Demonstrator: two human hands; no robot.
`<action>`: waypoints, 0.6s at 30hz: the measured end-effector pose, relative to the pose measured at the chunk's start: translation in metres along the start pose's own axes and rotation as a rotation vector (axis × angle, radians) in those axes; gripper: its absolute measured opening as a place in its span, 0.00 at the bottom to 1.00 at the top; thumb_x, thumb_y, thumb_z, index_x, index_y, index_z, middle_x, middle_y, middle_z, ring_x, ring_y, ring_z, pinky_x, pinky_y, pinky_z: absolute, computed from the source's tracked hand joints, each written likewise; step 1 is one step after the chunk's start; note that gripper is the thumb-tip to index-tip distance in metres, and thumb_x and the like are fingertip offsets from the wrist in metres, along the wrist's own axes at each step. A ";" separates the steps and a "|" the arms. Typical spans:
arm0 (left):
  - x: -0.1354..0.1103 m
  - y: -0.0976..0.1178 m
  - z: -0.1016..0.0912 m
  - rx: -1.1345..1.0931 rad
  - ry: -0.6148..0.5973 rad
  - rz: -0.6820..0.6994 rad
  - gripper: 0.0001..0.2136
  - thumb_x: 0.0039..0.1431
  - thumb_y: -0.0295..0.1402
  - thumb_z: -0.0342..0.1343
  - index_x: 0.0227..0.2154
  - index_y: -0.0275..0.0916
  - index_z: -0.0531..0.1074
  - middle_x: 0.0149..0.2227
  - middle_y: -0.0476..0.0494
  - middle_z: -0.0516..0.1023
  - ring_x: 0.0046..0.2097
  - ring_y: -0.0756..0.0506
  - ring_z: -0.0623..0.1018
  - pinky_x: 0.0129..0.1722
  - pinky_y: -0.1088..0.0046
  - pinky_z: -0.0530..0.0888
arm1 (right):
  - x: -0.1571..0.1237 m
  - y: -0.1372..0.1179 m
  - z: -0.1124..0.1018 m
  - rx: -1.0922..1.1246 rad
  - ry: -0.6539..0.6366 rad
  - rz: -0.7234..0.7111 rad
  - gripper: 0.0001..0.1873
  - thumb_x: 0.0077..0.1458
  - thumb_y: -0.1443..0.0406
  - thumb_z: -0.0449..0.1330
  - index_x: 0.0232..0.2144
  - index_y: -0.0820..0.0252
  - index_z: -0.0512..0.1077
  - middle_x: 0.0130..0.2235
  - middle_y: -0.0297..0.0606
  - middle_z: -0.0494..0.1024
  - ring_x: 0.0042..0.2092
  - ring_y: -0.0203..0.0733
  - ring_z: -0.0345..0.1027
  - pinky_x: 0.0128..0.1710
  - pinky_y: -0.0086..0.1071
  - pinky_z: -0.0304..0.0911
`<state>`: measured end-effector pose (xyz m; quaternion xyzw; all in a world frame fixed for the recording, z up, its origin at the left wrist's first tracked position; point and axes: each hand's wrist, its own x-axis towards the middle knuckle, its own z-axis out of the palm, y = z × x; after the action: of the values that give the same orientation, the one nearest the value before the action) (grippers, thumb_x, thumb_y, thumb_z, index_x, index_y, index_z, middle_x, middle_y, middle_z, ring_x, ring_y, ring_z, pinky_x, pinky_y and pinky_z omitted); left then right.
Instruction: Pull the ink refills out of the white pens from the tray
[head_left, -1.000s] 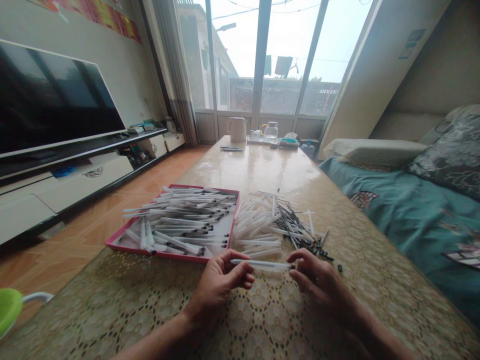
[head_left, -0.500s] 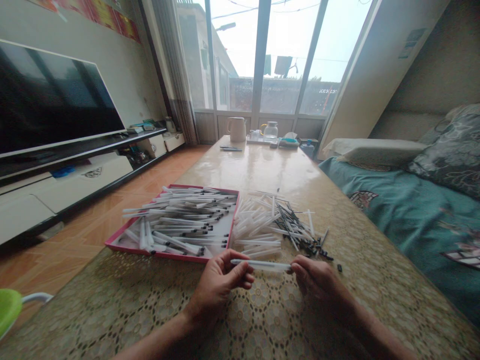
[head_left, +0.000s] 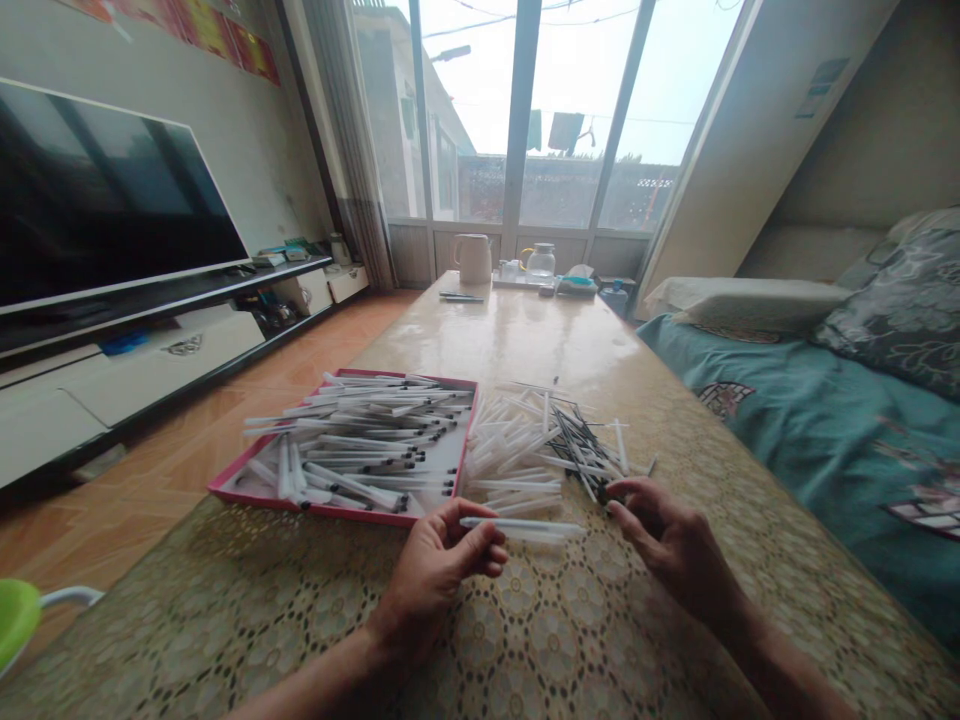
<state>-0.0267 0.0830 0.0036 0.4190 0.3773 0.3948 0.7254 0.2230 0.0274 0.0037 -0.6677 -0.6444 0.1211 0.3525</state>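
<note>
Between the thumb and fingers of my left hand is a slim white translucent pen, held level with its far end free, pointing right. A second pale tube seems to lie along its lower side, though I cannot tell for sure. My right hand is at the near edge of a heap of small black plugs, thumb and forefinger curved and a little apart. Whether a plug sits between those fingertips is hard to make out. Dark thin refills and clear pen barrels lie heaped beyond my hands.
To the left, a pink-edged tray holds many white pens with black ends. At the table's far end stand a kettle, a glass jug and a tissue pack. A sofa runs along the right side.
My right hand has left the pen's right end and moved right and slightly up to the black plugs, its fingers parting. My left hand still holds the pen in place.
</note>
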 end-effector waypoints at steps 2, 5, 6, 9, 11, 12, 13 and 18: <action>0.000 0.000 0.000 -0.005 -0.002 0.004 0.13 0.43 0.35 0.65 0.29 0.34 0.71 0.24 0.46 0.77 0.26 0.50 0.75 0.26 0.76 0.72 | -0.001 -0.005 0.002 0.056 -0.101 -0.045 0.13 0.57 0.58 0.50 0.33 0.60 0.70 0.23 0.32 0.70 0.24 0.36 0.63 0.23 0.27 0.58; 0.000 -0.001 -0.001 -0.004 -0.002 0.003 0.12 0.44 0.35 0.65 0.29 0.33 0.71 0.24 0.46 0.77 0.25 0.50 0.75 0.26 0.76 0.72 | -0.004 -0.015 0.007 0.123 -0.242 -0.090 0.13 0.58 0.59 0.49 0.30 0.59 0.69 0.24 0.32 0.70 0.27 0.36 0.64 0.26 0.26 0.60; 0.000 -0.001 -0.001 -0.002 -0.004 0.002 0.12 0.44 0.34 0.65 0.29 0.33 0.71 0.24 0.46 0.77 0.26 0.50 0.75 0.26 0.76 0.72 | -0.004 -0.018 0.009 0.138 -0.262 -0.098 0.13 0.58 0.59 0.49 0.30 0.59 0.69 0.25 0.32 0.71 0.27 0.35 0.64 0.27 0.26 0.60; -0.001 -0.001 -0.002 0.004 -0.013 -0.001 0.12 0.45 0.34 0.64 0.30 0.33 0.71 0.25 0.46 0.77 0.26 0.51 0.75 0.26 0.76 0.72 | -0.006 -0.019 0.011 0.176 -0.253 -0.105 0.12 0.58 0.60 0.51 0.29 0.60 0.69 0.24 0.32 0.70 0.27 0.35 0.63 0.28 0.26 0.60; -0.001 -0.001 -0.002 0.001 -0.013 -0.002 0.12 0.45 0.34 0.64 0.30 0.33 0.70 0.25 0.46 0.77 0.26 0.51 0.75 0.26 0.77 0.73 | -0.004 -0.013 0.008 0.219 -0.210 -0.067 0.11 0.57 0.60 0.51 0.28 0.60 0.68 0.23 0.31 0.69 0.26 0.35 0.63 0.27 0.26 0.59; -0.001 -0.001 -0.002 -0.004 -0.011 -0.004 0.12 0.45 0.34 0.64 0.31 0.33 0.70 0.25 0.46 0.77 0.26 0.51 0.75 0.26 0.77 0.72 | -0.003 -0.008 0.005 0.258 -0.172 -0.027 0.11 0.57 0.59 0.52 0.28 0.60 0.68 0.22 0.31 0.67 0.25 0.34 0.62 0.25 0.26 0.59; -0.001 -0.001 -0.002 -0.011 -0.007 -0.006 0.12 0.45 0.34 0.64 0.31 0.33 0.70 0.24 0.46 0.77 0.25 0.51 0.75 0.25 0.77 0.72 | -0.001 -0.002 0.002 0.306 -0.122 0.024 0.11 0.56 0.59 0.52 0.28 0.60 0.68 0.21 0.30 0.66 0.23 0.34 0.60 0.22 0.26 0.58; 0.001 -0.004 -0.003 -0.021 0.009 -0.002 0.13 0.45 0.35 0.64 0.32 0.34 0.70 0.23 0.47 0.77 0.24 0.51 0.75 0.23 0.78 0.71 | 0.007 0.036 -0.013 0.490 0.426 0.276 0.11 0.49 0.58 0.58 0.26 0.61 0.66 0.16 0.26 0.60 0.17 0.31 0.53 0.14 0.24 0.52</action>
<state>-0.0275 0.0834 -0.0014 0.4090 0.3769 0.3999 0.7285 0.2603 0.0330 -0.0077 -0.6544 -0.4121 0.1767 0.6089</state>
